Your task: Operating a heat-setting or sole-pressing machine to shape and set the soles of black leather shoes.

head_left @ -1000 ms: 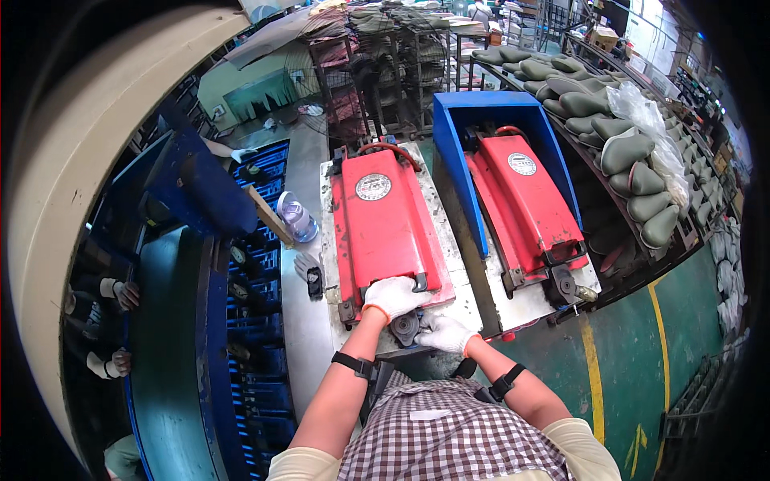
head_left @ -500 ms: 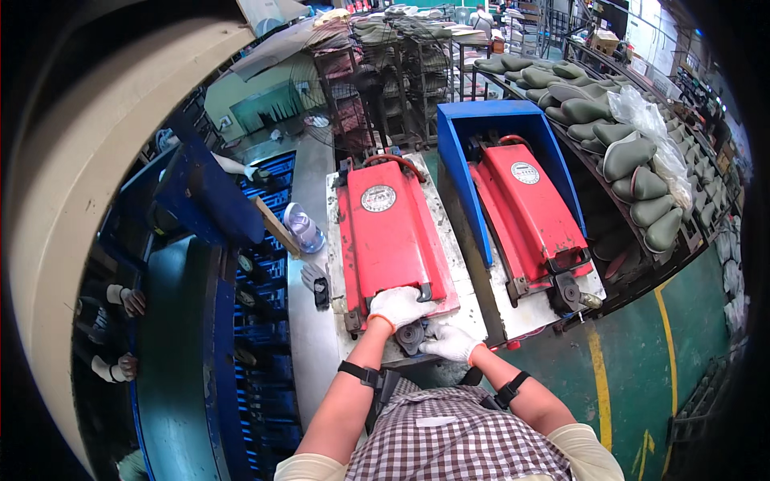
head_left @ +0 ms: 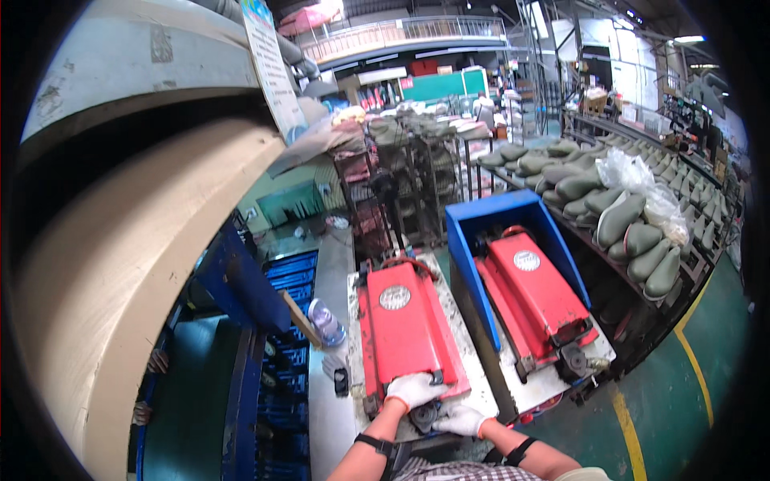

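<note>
In a white glove with an orange cuff, my left hand (head_left: 413,390) is closed over the black handle (head_left: 438,377) at the near end of a red machine cover (head_left: 405,333). Most of that handle is hidden under my fingers. Just below, a dark grey rounded part (head_left: 423,417) sticks out at the machine's front. My right hand (head_left: 463,420), gloved the same way, has its fingers bent against the right side of this part. A second red machine (head_left: 529,280) stands to the right inside a blue hood (head_left: 491,210).
Olive-green shoe-shaped pieces (head_left: 581,188) crowd a rack on the right, with clear plastic film (head_left: 634,176) over some. To the left are a clear bottle (head_left: 326,322), a grey glove (head_left: 332,365), a blue conveyor line (head_left: 285,393) and a co-worker's hands (head_left: 158,361). A beige panel (head_left: 136,264) juts overhead.
The view has tilted upward, so the bench and my hands sit lower and more of the hall shows. Both hands keep their places at the red machine's near end.
</note>
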Demonstrator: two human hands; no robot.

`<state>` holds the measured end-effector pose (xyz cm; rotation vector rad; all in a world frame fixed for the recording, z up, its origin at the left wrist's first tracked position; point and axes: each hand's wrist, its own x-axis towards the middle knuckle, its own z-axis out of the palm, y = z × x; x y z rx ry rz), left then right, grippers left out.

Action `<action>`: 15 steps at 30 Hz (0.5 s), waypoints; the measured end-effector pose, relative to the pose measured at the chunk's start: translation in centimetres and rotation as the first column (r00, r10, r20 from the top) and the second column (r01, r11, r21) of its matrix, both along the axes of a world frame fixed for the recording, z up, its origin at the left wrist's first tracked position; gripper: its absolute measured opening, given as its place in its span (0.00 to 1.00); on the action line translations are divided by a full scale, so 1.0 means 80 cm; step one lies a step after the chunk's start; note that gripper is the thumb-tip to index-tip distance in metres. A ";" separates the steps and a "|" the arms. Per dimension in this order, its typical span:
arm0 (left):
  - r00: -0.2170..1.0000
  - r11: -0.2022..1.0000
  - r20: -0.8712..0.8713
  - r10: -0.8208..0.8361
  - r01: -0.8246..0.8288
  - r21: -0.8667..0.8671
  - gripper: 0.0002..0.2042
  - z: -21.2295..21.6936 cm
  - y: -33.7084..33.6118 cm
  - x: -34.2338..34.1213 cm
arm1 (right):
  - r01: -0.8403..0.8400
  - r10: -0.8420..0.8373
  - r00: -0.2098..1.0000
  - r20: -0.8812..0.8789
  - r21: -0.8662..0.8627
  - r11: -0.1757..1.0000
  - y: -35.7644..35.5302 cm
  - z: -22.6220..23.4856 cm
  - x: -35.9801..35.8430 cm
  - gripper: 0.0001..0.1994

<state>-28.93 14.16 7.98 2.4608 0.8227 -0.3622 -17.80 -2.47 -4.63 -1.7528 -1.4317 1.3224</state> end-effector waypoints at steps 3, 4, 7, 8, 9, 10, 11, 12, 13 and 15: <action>0.999 1.000 -0.026 -0.025 0.025 0.009 0.39 0.006 -0.004 0.000 | -0.005 0.007 0.998 0.056 -0.035 0.999 -0.003 0.009 0.000 0.27; 0.999 1.000 -0.023 -0.025 0.025 0.010 0.39 0.007 -0.004 -0.001 | -0.016 0.020 0.997 0.074 -0.056 0.998 -0.003 0.017 0.001 0.30; 0.996 0.999 -0.076 -0.046 0.045 -0.009 0.41 0.007 -0.005 0.002 | -0.017 0.019 0.998 0.060 -0.044 0.999 -0.001 -0.015 0.005 0.31; 0.996 0.999 -0.071 -0.045 0.045 -0.002 0.41 0.009 -0.003 0.004 | -0.016 0.019 0.999 0.048 -0.057 0.998 -0.001 -0.014 0.005 0.31; 0.996 0.999 -0.073 -0.041 0.041 -0.004 0.41 0.007 -0.004 0.000 | -0.023 0.029 0.998 0.049 -0.116 0.993 -0.003 0.024 0.000 0.31; 0.996 0.999 -0.078 -0.048 0.047 -0.008 0.40 0.005 -0.004 0.001 | -0.021 0.028 0.998 0.053 -0.114 0.993 -0.005 0.036 -0.001 0.31; 0.995 0.998 -0.082 -0.060 0.060 0.004 0.41 0.002 -0.003 0.002 | -0.003 0.010 0.997 0.075 -0.089 0.996 -0.008 0.043 -0.002 0.30; 0.995 0.998 -0.079 -0.059 0.059 0.002 0.41 -0.001 -0.002 0.003 | 0.013 -0.006 0.995 0.097 -0.067 0.998 -0.009 0.045 -0.002 0.29; 0.996 0.998 -0.071 -0.059 0.060 0.010 0.41 -0.004 -0.001 0.004 | 0.011 -0.004 0.995 0.099 -0.072 0.997 -0.008 0.043 -0.001 0.29; 0.997 0.998 -0.062 -0.055 0.055 0.006 0.41 -0.008 -0.002 0.004 | 0.030 -0.026 0.995 0.092 -0.049 0.998 -0.008 0.039 -0.001 0.29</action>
